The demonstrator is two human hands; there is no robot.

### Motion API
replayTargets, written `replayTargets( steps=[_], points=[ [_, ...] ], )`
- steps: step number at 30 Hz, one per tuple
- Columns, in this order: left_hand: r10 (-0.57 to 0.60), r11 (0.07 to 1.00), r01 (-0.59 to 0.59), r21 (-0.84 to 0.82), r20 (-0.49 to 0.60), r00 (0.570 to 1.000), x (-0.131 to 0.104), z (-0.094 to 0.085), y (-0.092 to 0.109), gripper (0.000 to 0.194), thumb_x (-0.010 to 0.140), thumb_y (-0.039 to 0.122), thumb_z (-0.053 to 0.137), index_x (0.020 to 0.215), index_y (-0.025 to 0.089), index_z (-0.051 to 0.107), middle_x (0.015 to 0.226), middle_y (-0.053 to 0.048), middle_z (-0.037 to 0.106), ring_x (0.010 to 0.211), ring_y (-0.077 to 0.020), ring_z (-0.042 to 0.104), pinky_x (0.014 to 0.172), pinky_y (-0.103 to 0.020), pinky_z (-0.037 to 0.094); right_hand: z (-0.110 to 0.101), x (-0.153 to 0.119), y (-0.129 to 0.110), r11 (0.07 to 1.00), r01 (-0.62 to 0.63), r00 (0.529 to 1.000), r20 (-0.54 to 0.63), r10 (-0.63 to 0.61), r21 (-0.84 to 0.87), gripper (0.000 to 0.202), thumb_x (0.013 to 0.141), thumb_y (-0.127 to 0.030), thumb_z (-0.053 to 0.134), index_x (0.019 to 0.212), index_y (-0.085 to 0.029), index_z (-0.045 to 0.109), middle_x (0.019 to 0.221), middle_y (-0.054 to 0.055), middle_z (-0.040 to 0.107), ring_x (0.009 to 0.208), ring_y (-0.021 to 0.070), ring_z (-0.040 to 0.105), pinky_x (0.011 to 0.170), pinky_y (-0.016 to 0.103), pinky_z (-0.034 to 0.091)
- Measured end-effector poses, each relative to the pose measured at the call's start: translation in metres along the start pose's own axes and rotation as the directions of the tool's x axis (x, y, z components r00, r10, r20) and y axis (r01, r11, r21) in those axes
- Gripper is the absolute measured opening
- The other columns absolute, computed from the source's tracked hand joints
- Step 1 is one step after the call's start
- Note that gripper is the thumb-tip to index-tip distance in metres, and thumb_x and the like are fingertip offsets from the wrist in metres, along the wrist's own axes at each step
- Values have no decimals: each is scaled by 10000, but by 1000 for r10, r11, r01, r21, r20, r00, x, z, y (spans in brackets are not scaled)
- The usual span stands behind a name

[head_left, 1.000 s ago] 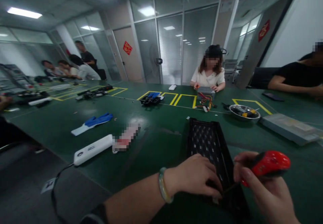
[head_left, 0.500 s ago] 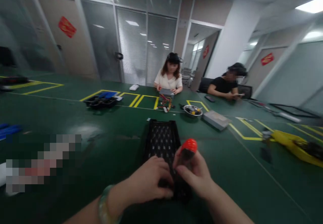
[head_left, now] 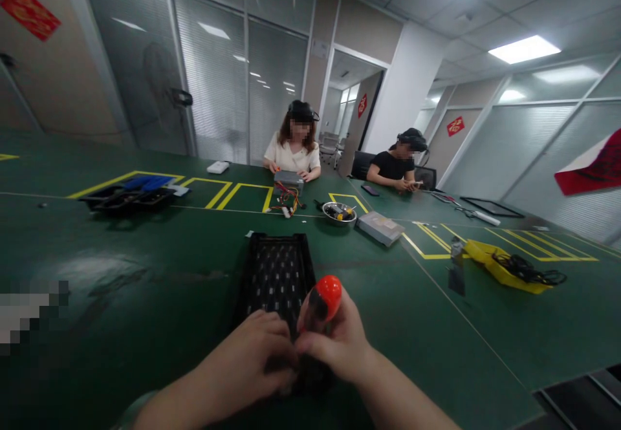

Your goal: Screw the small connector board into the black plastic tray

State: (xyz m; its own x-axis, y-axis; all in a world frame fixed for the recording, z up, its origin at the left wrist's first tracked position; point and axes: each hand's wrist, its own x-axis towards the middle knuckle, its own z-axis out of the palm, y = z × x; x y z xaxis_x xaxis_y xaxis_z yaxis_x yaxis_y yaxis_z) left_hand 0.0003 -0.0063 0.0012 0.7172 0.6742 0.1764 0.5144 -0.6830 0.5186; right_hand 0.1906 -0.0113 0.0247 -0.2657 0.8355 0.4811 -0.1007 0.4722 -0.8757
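A black rectangular plastic panel with rows of small light-coloured marks lies on the green table in front of me. Over its near end, my right hand is closed around a screwdriver; the rounded orange-red end of its handle points up, and its tip is hidden. My left hand is beside it on the panel's near left part. The left fingers are curled together, blurred and partly in shadow, so anything between them cannot be made out.
Beyond the panel stand a metal bowl of small parts, a flat grey box, and a grey unit with coloured cables. A black tray is left, a yellow tray of cables right. Two people sit across the table.
My view has swung to the right, so the table and people sit further left in the picture. Both hands stay over the panel's near end, the screwdriver still in my right.
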Motion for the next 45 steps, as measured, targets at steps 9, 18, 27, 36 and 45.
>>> replayTargets(
  steps=[9, 18, 27, 36, 45],
  points=[
    [-4, 998, 6, -65, 37, 999, 2, -5, 7, 79, 784, 220, 745, 832, 283, 735, 943, 52, 693, 971, -173, 587, 897, -310, 335, -4, -3, -9, 999, 35, 994, 102, -38, 31, 424, 905, -530, 573, 1172, -202, 561, 860, 29, 562, 719, 148, 511, 642, 278, 441],
    [-23, 999, 25, -48, 40, 999, 1, -5, 4, 40, 808, 257, 730, 838, 282, 727, 976, 50, 691, 972, -172, 578, 901, -318, 323, -6, -4, -4, 996, 73, 995, 69, -70, -40, 309, 870, -401, 692, 1069, -206, 558, 829, 25, 645, 689, 140, 575, 651, 272, 480],
    [-32, 999, 34, -28, 54, 998, 1, -5, 7, 52, 811, 249, 737, 835, 277, 700, 961, 75, 681, 973, -157, 566, 907, -319, 301, -3, -3, -2, 998, 59, 994, 85, -62, 37, 365, 818, -438, 757, 1023, -225, 544, 807, 0, 601, 654, 120, 521, 602, 252, 431],
    [-10, 999, 7, 32, 80, 997, 1, -7, 8, 36, 863, 322, 703, 896, 323, 716, 965, 65, 664, 966, -164, 551, 891, -323, 295, -8, -8, -4, 997, 77, 989, 130, -74, -16, 266, 942, -340, 605, 1170, -234, 519, 848, 33, 618, 694, 135, 564, 644, 280, 454],
    [-27, 999, 25, 28, 79, 996, 2, -5, 7, 42, 857, 351, 719, 846, 310, 716, 958, 69, 664, 966, -159, 556, 902, -325, 291, -5, -7, 5, 993, 111, 993, 45, -113, 50, 306, 858, -296, 730, 1077, -237, 524, 841, 3, 603, 699, 117, 570, 649, 258, 459]
  ],
)
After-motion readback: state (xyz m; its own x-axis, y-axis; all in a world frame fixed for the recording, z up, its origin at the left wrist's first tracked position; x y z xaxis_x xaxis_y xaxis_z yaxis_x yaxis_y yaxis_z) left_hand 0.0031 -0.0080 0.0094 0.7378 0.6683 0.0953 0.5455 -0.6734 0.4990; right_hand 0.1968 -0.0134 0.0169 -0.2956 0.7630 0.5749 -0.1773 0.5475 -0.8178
